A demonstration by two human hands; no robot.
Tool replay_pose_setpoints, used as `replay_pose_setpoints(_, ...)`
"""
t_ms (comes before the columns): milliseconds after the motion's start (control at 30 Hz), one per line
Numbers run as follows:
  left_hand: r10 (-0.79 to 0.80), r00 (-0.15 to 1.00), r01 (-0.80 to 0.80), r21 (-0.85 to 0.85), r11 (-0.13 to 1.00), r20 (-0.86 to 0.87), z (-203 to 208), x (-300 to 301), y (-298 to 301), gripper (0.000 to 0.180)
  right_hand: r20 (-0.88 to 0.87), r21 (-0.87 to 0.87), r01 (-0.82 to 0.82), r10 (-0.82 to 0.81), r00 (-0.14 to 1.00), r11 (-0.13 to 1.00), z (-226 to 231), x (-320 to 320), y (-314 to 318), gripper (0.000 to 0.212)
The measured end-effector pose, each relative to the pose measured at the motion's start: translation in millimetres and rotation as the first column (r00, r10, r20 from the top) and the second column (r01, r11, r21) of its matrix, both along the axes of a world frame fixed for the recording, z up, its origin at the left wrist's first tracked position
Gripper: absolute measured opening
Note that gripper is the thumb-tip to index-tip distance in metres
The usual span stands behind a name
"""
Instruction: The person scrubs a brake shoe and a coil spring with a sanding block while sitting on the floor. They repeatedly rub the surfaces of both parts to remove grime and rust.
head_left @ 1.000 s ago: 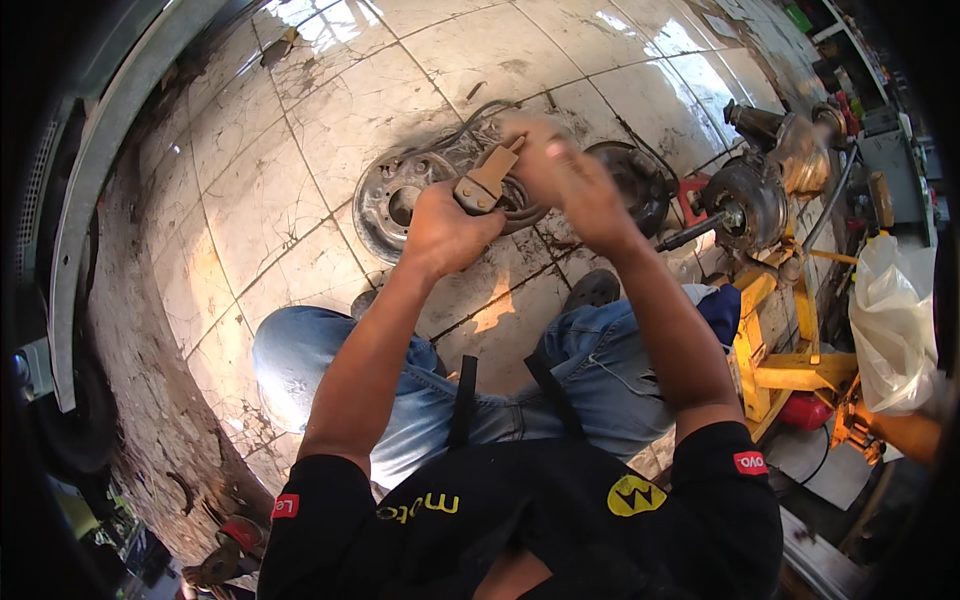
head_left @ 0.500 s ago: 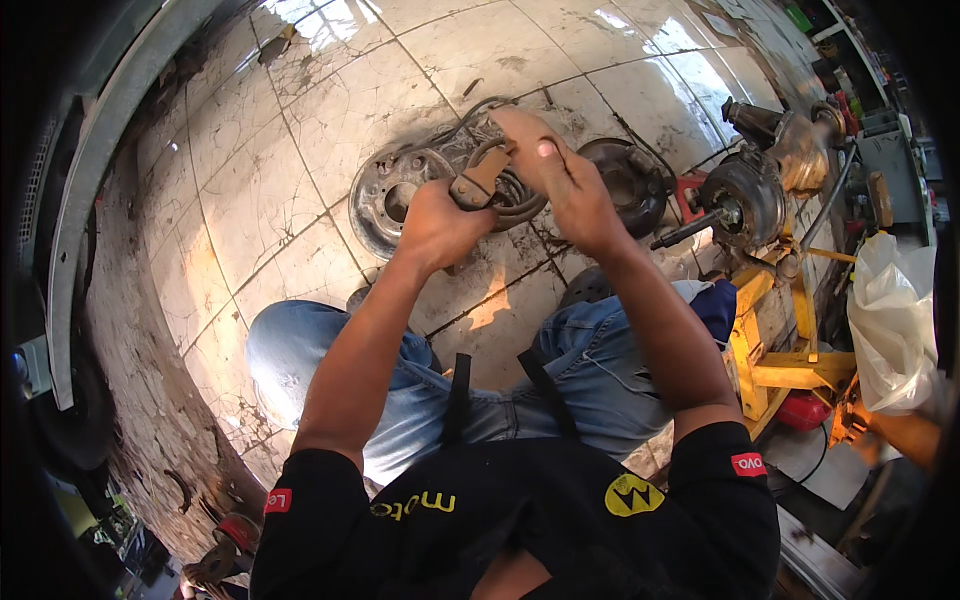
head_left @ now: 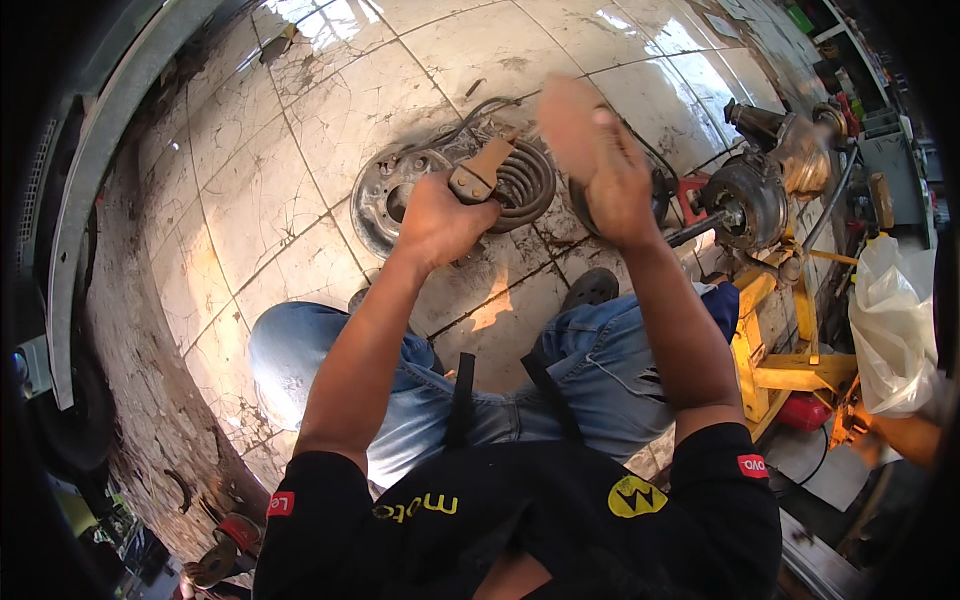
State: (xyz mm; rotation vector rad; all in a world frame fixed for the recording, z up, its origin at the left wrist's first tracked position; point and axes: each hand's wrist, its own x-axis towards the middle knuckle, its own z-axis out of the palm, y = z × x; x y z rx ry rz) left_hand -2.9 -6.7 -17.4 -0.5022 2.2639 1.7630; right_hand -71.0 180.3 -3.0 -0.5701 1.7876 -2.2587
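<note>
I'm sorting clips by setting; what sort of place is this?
Probably a vehicle repair workshop: a grimy axle-like assembly, a yellow metal stand beside it, and a round, holed metal plate on the stained tile floor.

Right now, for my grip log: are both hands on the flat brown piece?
No, the left hand grips the flat brown piece, while the right hand is apart from it, off to the right.

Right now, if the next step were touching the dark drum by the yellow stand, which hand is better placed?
Probably the right hand: it is nearer the dark drum. The left hand, farther away, holds a flat brown piece. Blur hides whether the right is empty.
</note>
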Motion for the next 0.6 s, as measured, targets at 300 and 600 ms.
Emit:
replay_pose_setpoints(300, 0.003, 1.0, -0.003, 0.002, 1.0, -0.007, -2, 0, 0, 0.035, -0.057, 0.436, 0.063, -0.042, 0.997, 0.898, -1, 5, -7, 0.042)
replay_pose_setpoints(600, -0.022, 1.0, 0.022, -0.011, 1.0, 0.016, 0, 1, 1, 0.035, 0.108, 0.306, -0.036, 0.003, 0.994, 0.951, 5, 9, -3, 0.047)
